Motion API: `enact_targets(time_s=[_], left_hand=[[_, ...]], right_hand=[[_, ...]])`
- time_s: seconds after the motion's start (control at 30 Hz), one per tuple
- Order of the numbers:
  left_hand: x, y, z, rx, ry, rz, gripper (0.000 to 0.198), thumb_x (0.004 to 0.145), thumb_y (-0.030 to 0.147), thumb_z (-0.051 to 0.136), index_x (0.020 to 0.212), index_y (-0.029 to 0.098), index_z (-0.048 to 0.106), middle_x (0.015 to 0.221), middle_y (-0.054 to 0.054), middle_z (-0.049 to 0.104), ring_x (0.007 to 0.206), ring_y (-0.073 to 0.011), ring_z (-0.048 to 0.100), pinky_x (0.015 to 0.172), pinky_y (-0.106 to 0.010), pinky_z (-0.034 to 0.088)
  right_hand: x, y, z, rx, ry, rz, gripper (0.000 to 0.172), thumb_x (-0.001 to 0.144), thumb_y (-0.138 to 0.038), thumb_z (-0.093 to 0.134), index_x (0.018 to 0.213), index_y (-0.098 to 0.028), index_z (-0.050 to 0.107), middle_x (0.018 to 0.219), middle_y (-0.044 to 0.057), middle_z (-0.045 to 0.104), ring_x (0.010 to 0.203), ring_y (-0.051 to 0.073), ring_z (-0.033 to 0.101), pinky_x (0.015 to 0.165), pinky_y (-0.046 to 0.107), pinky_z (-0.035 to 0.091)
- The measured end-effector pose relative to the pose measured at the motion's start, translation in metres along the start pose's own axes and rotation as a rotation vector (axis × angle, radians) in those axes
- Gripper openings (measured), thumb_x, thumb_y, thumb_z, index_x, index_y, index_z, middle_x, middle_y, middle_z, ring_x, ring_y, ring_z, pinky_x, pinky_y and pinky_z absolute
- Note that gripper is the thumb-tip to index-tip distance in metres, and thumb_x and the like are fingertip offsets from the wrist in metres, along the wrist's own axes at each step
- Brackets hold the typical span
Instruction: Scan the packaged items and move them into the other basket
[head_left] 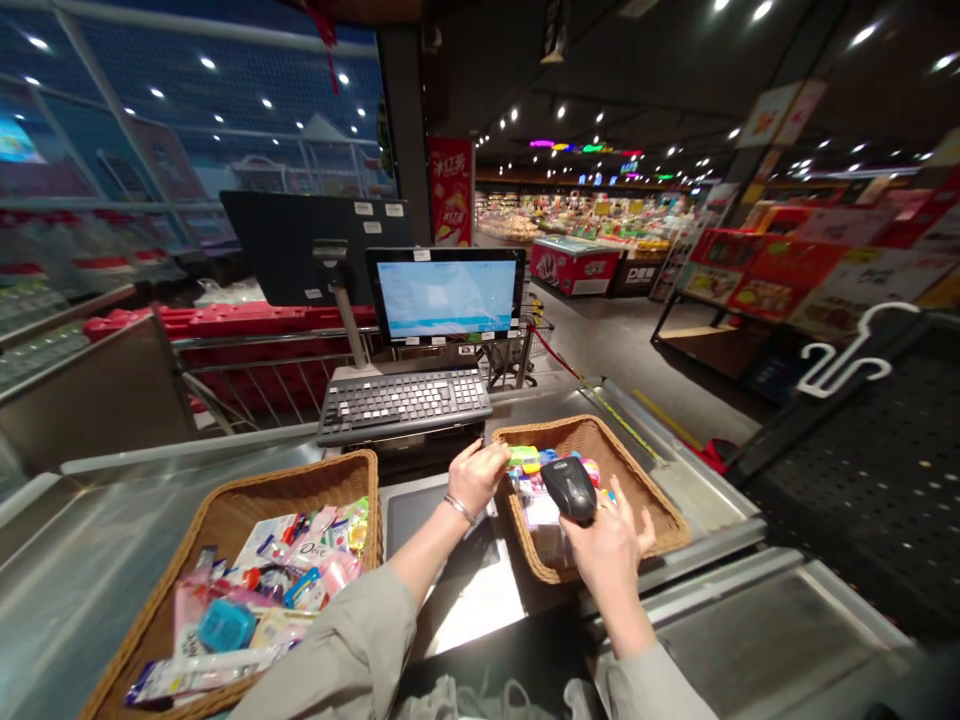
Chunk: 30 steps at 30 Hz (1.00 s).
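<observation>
My right hand [609,550] grips a black handheld barcode scanner [568,488], its head pointing away from me over the right wicker basket [649,505]. A few of that hand's fingers stick out to the side. At the basket's left rim, my left hand [478,478] is closed in a pinch on a small green and yellow packet [525,458]. Beneath the scanner, several small colourful packaged items lie in this basket, partly hidden by it. A second wicker basket [202,515] at the left holds a heap of small packaged goods, among them a blue plastic case [227,625].
Behind my hands stand a black keyboard [409,402] and a lit monitor [450,297]. A flat dark panel [416,520] lies between the baskets. Metal counter surfaces [757,640] extend to both sides. White hooks [847,365] hang on a dark rack at the right.
</observation>
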<state>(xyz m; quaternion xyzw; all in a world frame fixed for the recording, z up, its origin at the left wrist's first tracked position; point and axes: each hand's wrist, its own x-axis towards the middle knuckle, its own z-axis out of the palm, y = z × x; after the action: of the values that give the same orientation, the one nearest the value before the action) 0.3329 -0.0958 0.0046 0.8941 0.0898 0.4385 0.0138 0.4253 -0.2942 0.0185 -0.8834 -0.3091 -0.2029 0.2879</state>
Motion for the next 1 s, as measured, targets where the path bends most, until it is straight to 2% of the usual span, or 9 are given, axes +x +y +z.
enact_targets(time_s=[0.2, 0.33, 0.47, 0.6, 0.8, 1.0], left_hand=[[0.007, 0.011, 0.019, -0.052, -0.026, 0.009, 0.018, 0.093, 0.024, 0.049, 0.101, 0.024, 0.065, 0.103, -0.001, 0.075, 0.1, -0.0138, 0.069, 0.098, -0.035, 0.051], [0.011, 0.019, 0.03, -0.076, -0.046, 0.004, 0.017, 0.093, 0.024, 0.049, 0.098, 0.024, 0.065, 0.1, -0.001, 0.076, 0.097, -0.0134, 0.07, 0.097, -0.035, 0.051], [0.013, 0.024, 0.04, -0.097, -0.063, 0.027, 0.016, 0.093, 0.026, 0.049, 0.097, 0.024, 0.065, 0.099, 0.0, 0.076, 0.093, -0.0135, 0.07, 0.096, -0.036, 0.051], [0.012, 0.027, 0.052, -0.114, -0.095, 0.048, 0.017, 0.092, 0.026, 0.049, 0.101, 0.024, 0.064, 0.101, -0.002, 0.075, 0.093, -0.0142, 0.07, 0.097, -0.037, 0.05], [0.013, 0.033, 0.07, -0.13, -0.143, 0.079, 0.017, 0.092, 0.028, 0.049, 0.1, 0.024, 0.064, 0.098, -0.004, 0.074, 0.088, -0.015, 0.069, 0.097, -0.036, 0.05], [0.014, 0.041, 0.087, -0.151, -0.253, 0.107, 0.015, 0.091, 0.028, 0.051, 0.101, 0.024, 0.062, 0.1, -0.004, 0.074, 0.089, -0.0167, 0.069, 0.095, -0.036, 0.05]], right_hand=[[0.004, 0.022, 0.002, -0.028, 0.031, 0.054, 0.045, 0.082, -0.056, 0.041, 0.087, -0.024, 0.071, 0.105, 0.009, 0.071, 0.124, 0.027, 0.047, 0.105, 0.049, 0.013], [0.006, 0.034, 0.0, -0.027, -0.004, 0.102, 0.041, 0.081, -0.056, 0.045, 0.085, -0.025, 0.071, 0.104, 0.007, 0.071, 0.124, 0.028, 0.045, 0.105, 0.051, 0.012], [0.007, 0.048, 0.001, -0.015, 0.047, 0.112, 0.04, 0.079, -0.056, 0.047, 0.081, -0.024, 0.071, 0.1, 0.007, 0.072, 0.124, 0.028, 0.045, 0.105, 0.051, 0.015], [0.005, 0.061, 0.001, -0.028, 0.082, 0.146, 0.04, 0.078, -0.057, 0.05, 0.084, -0.024, 0.071, 0.101, 0.007, 0.071, 0.122, 0.029, 0.046, 0.104, 0.054, 0.014], [0.003, 0.069, -0.009, -0.055, 0.057, 0.201, 0.042, 0.078, -0.059, 0.048, 0.082, -0.024, 0.071, 0.103, 0.008, 0.071, 0.123, 0.029, 0.046, 0.105, 0.052, 0.013], [-0.002, 0.083, -0.014, -0.111, 0.084, 0.259, 0.049, 0.079, -0.062, 0.044, 0.085, -0.022, 0.071, 0.103, 0.009, 0.072, 0.122, 0.028, 0.048, 0.105, 0.051, 0.013]])
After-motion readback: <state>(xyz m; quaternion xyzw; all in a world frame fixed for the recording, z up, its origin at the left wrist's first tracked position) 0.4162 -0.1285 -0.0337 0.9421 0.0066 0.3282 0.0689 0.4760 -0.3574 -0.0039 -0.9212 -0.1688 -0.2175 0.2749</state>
